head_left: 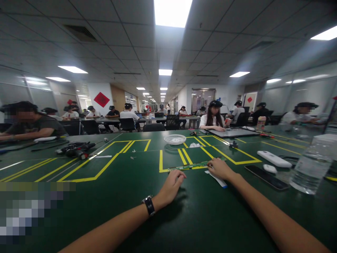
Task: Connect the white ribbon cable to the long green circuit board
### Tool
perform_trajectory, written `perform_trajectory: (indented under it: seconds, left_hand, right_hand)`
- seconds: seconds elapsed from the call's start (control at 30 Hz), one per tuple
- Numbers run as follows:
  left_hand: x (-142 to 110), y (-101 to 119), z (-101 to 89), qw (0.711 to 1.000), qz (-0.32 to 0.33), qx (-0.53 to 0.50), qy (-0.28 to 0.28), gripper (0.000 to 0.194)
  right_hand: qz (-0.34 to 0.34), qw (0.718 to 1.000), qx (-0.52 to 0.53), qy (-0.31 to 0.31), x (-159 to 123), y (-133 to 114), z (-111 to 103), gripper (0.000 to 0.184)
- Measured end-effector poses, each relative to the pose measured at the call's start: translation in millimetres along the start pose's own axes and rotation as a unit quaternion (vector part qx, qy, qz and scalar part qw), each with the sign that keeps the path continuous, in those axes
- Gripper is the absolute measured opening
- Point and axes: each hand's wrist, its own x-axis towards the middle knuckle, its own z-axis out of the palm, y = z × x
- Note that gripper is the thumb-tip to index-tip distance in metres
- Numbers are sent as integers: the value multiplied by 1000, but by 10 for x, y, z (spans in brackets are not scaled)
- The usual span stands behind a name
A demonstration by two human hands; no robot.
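Note:
A long, narrow green circuit board [194,165] lies across the yellow tape lines on the green table. My right hand [220,169] is closed at the right part of this strip, its fingertips bent down onto it. Beneath that hand a white flat ribbon cable [216,178] with a blue end sticks out toward me. My left hand [172,183], with a dark-strapped watch [149,205] on the wrist, rests by the board's left end. Its fingers are loosely bent and apart, with nothing seen in them; whether they touch the board is unclear.
Beyond the board stands a white basket [175,140], with crumpled white pieces [195,145] nearby. To the right are a phone [266,176], a white power bank [273,159] and a clear bottle [310,168]. Black cables [76,149] lie left. A co-worker [214,119] sits opposite.

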Motion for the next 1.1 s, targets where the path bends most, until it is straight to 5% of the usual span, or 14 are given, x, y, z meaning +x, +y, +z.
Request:
perform_trajectory:
  seconds: [0.47,1.1]
  left_hand:
    - [-11,71,-20,997,21,35,-61,21]
    - [-31,106,-26,994,24,55,-94,22]
  right_hand:
    - [-67,997,42,-22,-32,-389,21,46]
    - [93,996,4,-14,12,40,148,50]
